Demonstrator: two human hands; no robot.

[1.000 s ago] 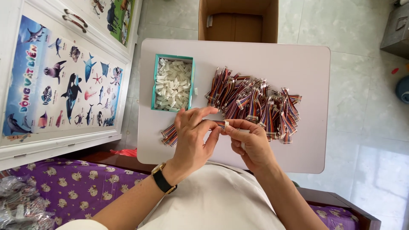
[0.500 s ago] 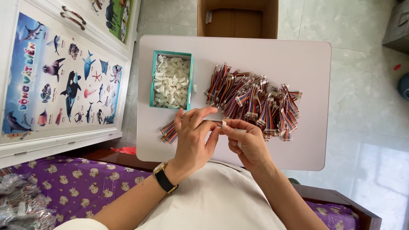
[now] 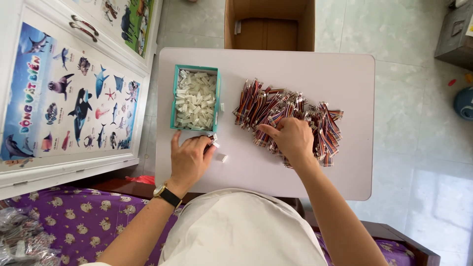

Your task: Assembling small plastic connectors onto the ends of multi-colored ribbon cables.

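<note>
1. Wire bundles (image 3: pixel 288 118), striped in many colours, lie heaped on the white table (image 3: pixel 345 167), right of the teal box (image 3: pixel 173 98) of white plastic plugs (image 3: pixel 196 101).
2. The right hand (image 3: pixel 290 140) rests on the heap, fingers spread; whether it has hold of a wire cannot be told.
3. The left hand (image 3: pixel 189 157), curled, lies below the box, fingertips touching small plugs; a loose plug (image 3: pixel 222 158) lies just beside it.

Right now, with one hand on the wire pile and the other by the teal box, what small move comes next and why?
Probably pinch one lead off the multicoloured wire pile: the right hand already rests on it, while the left hand sits by the teal box of white connectors.
</note>
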